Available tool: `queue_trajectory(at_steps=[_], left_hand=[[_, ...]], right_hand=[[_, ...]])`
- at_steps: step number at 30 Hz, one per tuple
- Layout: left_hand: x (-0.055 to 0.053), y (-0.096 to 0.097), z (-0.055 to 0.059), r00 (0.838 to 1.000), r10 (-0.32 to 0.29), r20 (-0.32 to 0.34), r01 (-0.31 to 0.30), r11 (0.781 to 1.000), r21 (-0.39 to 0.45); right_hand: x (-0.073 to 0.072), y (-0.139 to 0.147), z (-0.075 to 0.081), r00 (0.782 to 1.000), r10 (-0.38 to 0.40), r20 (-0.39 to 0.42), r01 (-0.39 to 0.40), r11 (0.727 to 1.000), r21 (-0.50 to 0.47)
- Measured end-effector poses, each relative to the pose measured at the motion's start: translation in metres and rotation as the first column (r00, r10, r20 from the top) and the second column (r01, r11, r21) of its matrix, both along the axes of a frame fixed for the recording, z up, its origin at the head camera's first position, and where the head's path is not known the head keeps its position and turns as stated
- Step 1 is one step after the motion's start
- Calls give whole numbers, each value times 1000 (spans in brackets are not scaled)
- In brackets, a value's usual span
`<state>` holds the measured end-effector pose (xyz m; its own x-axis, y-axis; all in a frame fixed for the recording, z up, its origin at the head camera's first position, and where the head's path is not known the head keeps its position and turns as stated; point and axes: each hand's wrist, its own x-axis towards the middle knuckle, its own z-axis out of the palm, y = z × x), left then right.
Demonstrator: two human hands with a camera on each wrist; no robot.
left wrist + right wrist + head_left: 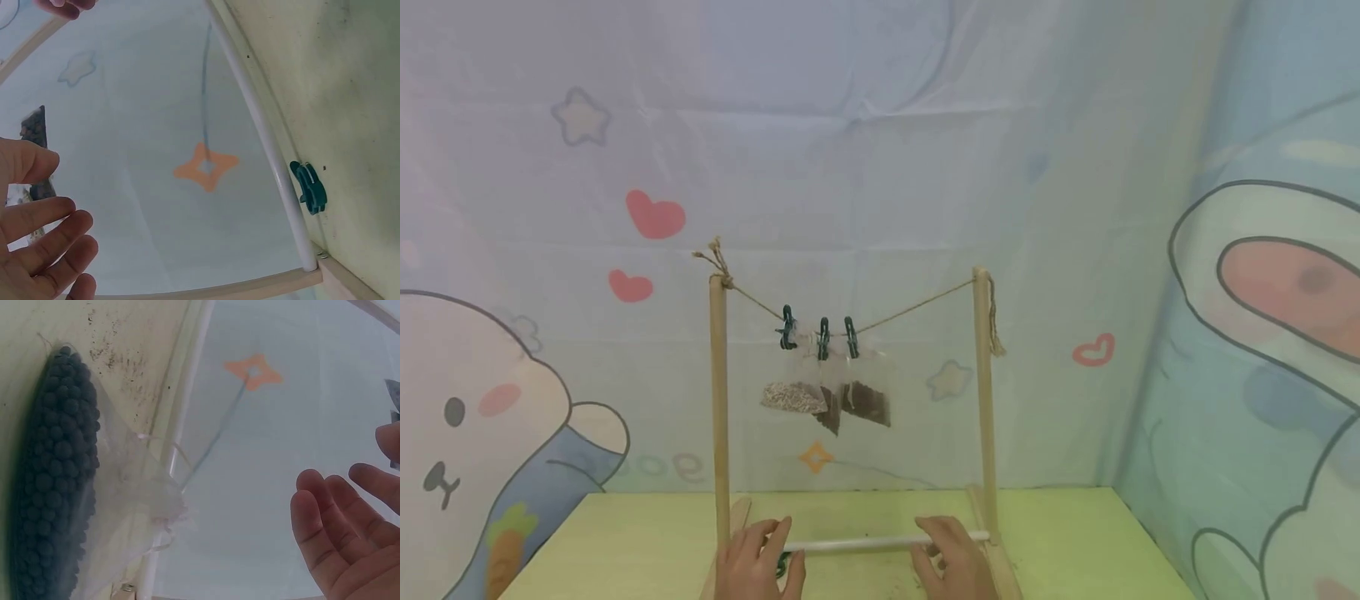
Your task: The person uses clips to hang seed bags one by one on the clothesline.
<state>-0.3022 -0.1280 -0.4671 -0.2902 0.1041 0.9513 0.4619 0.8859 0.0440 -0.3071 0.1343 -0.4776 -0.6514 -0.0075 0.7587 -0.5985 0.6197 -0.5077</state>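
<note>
My left hand (pixel 758 562) is held above the table at the left of a wooden frame, its fingers parted and nothing between them. Below it lies a dark green clip (pixel 309 189), mostly hidden by the hand in the head view. My right hand (pixel 953 560) hovers at the frame's right side, fingers loosely bent and holding nothing. In the right wrist view a clear bag of dark round pellets (pixel 59 469) lies on the table near the white crossbar (pixel 181 425). Three small bags, one with pale grains (pixel 792 397), hang from a twine line (pixel 917 310) by green clips (pixel 823 337).
The frame's left post (pixel 720 408) and right post (pixel 985 408) stand upright on wooden feet. Its white crossbar runs low between them. Behind the yellow-green table (pixel 1067 542) hangs a printed cloth (pixel 880 183). Dark specks are scattered on the tabletop.
</note>
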Motion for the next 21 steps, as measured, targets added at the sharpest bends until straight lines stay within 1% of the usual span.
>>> queue_trajectory(at_steps=[4,6,8,11,13,14,16,18,20,21], left_hand=[[-2,-5,-7,999,-9,51,9,1000,-5],[-4,-7,-9,997,-6,78,7,1000,-8],[-5,-10,-12,994,3,111,-1,1000,-11],[-8,-15,-14,983,14,183,-10,1000,-26],[-11,-18,-16,963,19,270,-9,999,-38],[-12,-20,-17,948,21,318,-7,999,-45],[-15,-22,-17,909,23,417,2,998,-60],[-18,-25,-19,865,29,501,9,997,-75],[-21,-27,-21,835,39,549,15,996,-93],[-23,-28,-22,822,44,568,16,995,-102]], right_hand=[[2,-3,-2,992,37,118,-38,999,0],[2,-6,-3,986,66,150,-68,998,8],[2,-11,-5,982,102,157,-107,994,25],[2,-19,-9,977,170,131,-178,983,49],[3,-26,-10,966,221,132,-228,972,46],[4,-29,-10,961,246,128,-254,966,49],[6,-35,-10,946,294,138,-302,952,43],[8,-40,-10,928,338,156,-347,937,34],[9,-44,-11,910,381,163,-391,920,33],[9,-47,-12,905,396,156,-405,914,33]])
